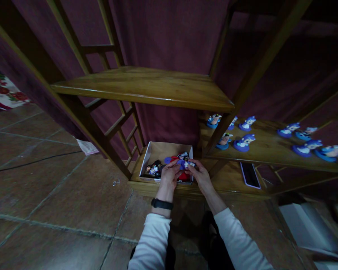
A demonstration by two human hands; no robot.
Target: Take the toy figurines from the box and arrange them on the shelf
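Low over an open white cardboard box (147, 159), my two hands are close together. My left hand (170, 175) has its fingers closed on a purple round base (181, 163). A small white figurine (189, 164) is pinched in my right hand (200, 174), right beside that base. Whether the two pieces touch is too small to tell. Inside the box lie several small figurines (154, 169) with dark and white parts, another purple disc (168, 160) and red pieces (183, 177). My fingers partly cover the box's contents.
The box sits on the bottom board of a wooden shelf unit (143, 84). To the right, several figurines on purple and blue bases (244, 142) stand on a shelf. A phone (249, 175) lies below them. White boxes (310, 225) are on the floor at right.
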